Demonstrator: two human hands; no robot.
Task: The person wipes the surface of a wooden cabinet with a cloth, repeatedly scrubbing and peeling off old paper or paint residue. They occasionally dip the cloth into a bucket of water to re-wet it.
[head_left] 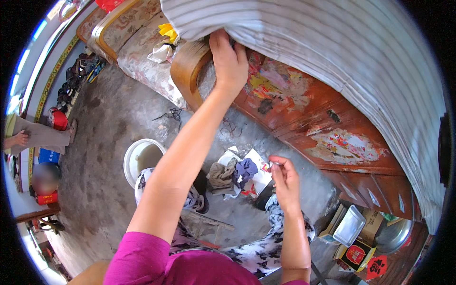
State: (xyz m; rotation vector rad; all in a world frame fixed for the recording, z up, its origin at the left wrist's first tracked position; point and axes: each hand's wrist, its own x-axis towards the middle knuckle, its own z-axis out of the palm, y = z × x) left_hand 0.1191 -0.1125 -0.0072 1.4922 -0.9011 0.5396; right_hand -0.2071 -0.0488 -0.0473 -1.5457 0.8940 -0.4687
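My left arm stretches far forward, and my left hand (230, 66) is at the hanging edge of a striped cloth (304, 28), just beside a curved wooden armrest (185, 61). Its fingers are curled at the cloth's edge; their tips are partly hidden. My right hand (287, 185) is raised over my knee, with thumb and forefinger pinched together on something too small to make out. Below it, on the floor, lie a crumpled dark blue cloth (244, 172) and a grey-brown cloth (222, 175) on white printed paper (260, 171).
A white bucket (128, 161) of murky water stands left of my knees. Worn red-brown cabinets (304, 114) line the right; boxes and a metal tray (349, 225) stand below. A floral sofa (142, 57) is ahead. Another person's leg (42, 133) and shoes (71, 80) are at left.
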